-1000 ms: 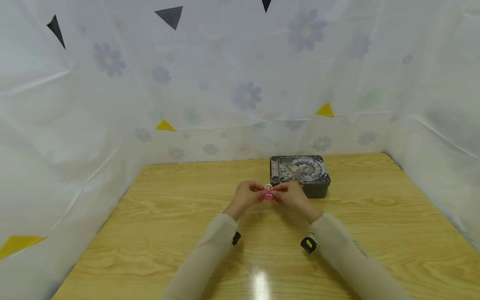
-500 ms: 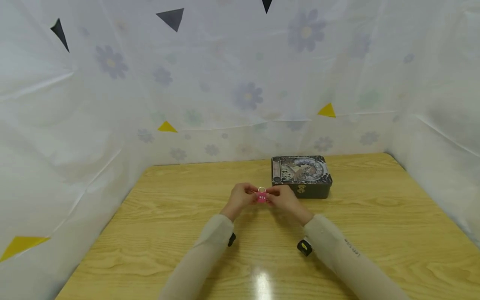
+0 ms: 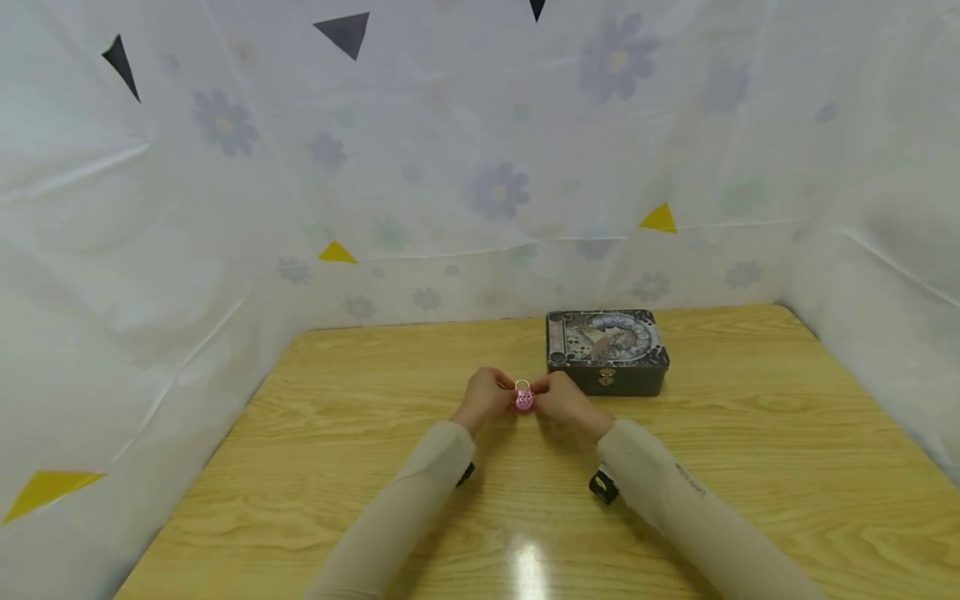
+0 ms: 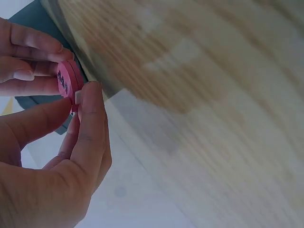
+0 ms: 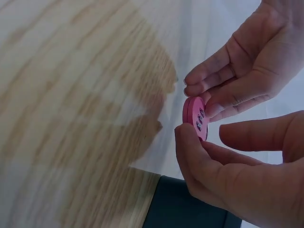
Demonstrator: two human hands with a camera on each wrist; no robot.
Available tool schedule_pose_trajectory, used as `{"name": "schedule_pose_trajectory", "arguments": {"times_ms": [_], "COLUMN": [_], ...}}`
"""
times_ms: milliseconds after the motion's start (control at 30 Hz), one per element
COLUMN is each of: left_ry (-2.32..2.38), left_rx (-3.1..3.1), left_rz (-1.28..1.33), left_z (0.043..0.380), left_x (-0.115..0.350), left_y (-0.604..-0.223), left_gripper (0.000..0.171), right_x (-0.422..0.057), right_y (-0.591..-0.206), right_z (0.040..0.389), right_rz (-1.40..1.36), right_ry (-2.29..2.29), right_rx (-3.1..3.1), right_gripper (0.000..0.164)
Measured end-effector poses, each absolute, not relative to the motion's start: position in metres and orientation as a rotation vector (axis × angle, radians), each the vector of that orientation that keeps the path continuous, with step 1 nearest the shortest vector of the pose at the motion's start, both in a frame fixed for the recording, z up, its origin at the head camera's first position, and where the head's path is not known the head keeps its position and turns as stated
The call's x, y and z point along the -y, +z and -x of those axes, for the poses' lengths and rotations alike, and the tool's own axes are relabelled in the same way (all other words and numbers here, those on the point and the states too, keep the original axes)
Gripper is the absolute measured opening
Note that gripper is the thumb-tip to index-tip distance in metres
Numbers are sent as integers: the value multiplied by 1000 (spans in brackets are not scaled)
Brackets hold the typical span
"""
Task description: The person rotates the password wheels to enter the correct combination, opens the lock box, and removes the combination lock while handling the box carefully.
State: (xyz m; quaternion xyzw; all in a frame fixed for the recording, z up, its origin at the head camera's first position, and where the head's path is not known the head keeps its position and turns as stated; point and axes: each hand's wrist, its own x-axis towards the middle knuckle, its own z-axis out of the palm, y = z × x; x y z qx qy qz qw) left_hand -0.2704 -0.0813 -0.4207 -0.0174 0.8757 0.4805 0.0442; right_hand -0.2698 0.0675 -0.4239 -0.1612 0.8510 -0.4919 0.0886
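Note:
A small pink combination padlock [image 3: 524, 401] with a row of number dials and a metal shackle is between both hands above the table. My left hand [image 3: 483, 400] pinches one edge of it between thumb and index finger, best seen in the left wrist view, where the padlock [image 4: 70, 81] is nearly edge-on. Across from it, my right hand [image 3: 564, 401] has curled fingers at the opposite edge. In the right wrist view the right thumb [image 5: 251, 137] stands off the padlock's face, while the left thumb [image 5: 219, 109] lies against it.
Just behind and right of the hands stands a dark tin box [image 3: 606, 340] with a patterned lid, lid down. A brass clasp [image 3: 606, 377] shows on its front. The wooden table [image 3: 360, 450] is bordered by white flower-printed sheeting [image 3: 450, 183].
Both hands and the padlock have moved slightly left and down in the head view. The padlock's face has turned, showing a rounder outline, and the box's clasp has come out from behind the right hand.

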Motion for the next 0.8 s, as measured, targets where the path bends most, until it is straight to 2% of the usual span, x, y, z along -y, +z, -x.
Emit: {"name": "schedule_pose_trajectory", "arguments": {"times_ms": [333, 567, 700, 767, 800], "left_ry": [1304, 1177, 1083, 1056, 1040], "left_rx": [-2764, -2783, -2814, -2819, -2825], "left_rz": [27, 19, -34, -77, -101], "left_z": [266, 266, 265, 265, 264], "left_x": [91, 86, 78, 73, 70], "left_y": [-423, -421, -423, -423, -423], "left_gripper": [5, 8, 26, 36, 41], "right_x": [-54, -55, -56, -61, -66], "right_y": [-424, -465, -458, -465, -481], "right_z": [269, 296, 288, 290, 299], "right_rz": [413, 512, 405, 428, 455], "right_ry": [-1416, -1372, -1286, -1272, -1274], "right_rx": [-2483, -2507, -2556, -2583, -2599], "right_gripper": [22, 11, 7, 8, 8]}}
